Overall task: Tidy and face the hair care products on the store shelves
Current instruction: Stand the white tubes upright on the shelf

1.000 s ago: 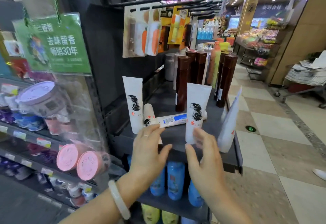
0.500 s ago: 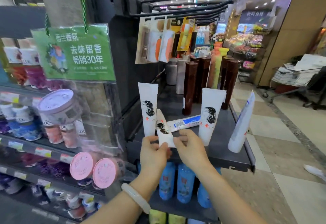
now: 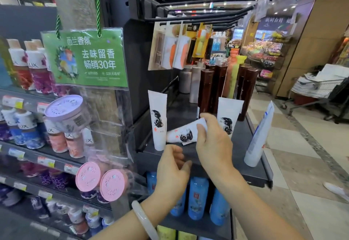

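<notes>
right hand [image 3: 211, 145] gripping tilted white tube [image 3: 181, 134]

Shelf [image 3: 243, 141]: dark, centre frame.
Left front: white tube [image 3: 157, 120], upright.
Centre: second white tube [image 3: 228, 115], upright.
Right edge: white-and-blue tube [image 3: 258, 137], tilted.
Back: brown bottles [image 3: 206, 90], standing together.

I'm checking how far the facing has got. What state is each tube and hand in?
Left white tube: upright, facing front.
Held tube: sideways, off the shelf.
Middle white tube: upright.
Blue-striped tube: upright, leaning.
Right hand: gripping held tube.
Left hand: empty.
</notes>
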### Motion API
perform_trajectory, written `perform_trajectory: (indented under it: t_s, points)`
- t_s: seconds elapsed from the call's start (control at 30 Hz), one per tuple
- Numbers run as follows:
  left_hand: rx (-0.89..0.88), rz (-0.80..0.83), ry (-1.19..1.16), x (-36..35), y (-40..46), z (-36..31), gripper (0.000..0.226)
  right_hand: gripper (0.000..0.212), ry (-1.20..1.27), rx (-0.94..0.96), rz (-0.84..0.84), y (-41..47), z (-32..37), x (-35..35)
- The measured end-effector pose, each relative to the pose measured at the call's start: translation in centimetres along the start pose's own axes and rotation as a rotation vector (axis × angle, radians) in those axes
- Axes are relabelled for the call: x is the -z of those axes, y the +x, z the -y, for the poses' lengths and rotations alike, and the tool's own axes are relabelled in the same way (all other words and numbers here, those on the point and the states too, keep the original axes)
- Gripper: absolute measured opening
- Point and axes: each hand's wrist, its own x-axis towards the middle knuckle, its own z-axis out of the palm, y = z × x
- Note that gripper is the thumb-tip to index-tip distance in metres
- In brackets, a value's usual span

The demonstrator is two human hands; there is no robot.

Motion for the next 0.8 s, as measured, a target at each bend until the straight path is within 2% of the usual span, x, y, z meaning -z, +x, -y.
perform_trajectory:
  t_s: [0.1, 0.17, 0.37, 0.43, 0.5, 0.57, 0.63, 0.7, 0.8]
  points:
    - [-0.164, -0.069, 0.113, 0.0, 0.7, 0.0, 0.033, 0.031, -0.064, 0.156, -0.055, 2.0, 1.2, 1.3]
    - [-0.218, -0.119, 0.142, -0.1, 1.1, 0.0, 0.034, 0.025, -0.067, 0.201, -0.028, 3.4, 2.0, 2.0]
    - [-0.172, -0.386, 0.117, 0.7, 2.0, 0.5, 0.034, 0.016, -0.005, 0.152, 0.184, 6.3, 2.8, 2.4]
    - [-0.127, -0.461, 0.076, 1.5, 2.5, 1.1, 0.046, 0.021, 0.056, 0.11, 0.216, 6.1, 2.5, 1.8]
    - [-0.086, -0.4, 0.016, 2.2, 3.2, 1.5, 0.072, 0.034, 0.147, 0.053, 0.192, 5.8, 2.2, 1.3]
    - [-0.056, -0.249, -0.025, 2.5, 3.8, 1.5, 0.083, 0.051, 0.257, -0.023, 0.167, 5.5, 2.2, 0.9]
    - [0.009, -0.077, -0.073, 2.9, 4.4, 1.3, 0.081, 0.058, 0.322, -0.089, 0.165, 4.9, 2.1, 0.4]
    - [0.039, 0.037, -0.069, 3.2, 5.0, 1.4, 0.073, 0.05, 0.365, -0.13, 0.191, 4.0, 1.5, -0.5]
    - [-0.034, 0.06, 0.089, 3.5, 5.2, 1.9, 0.054, 0.03, 0.422, -0.183, 0.271, 1.9, -0.3, -2.0]
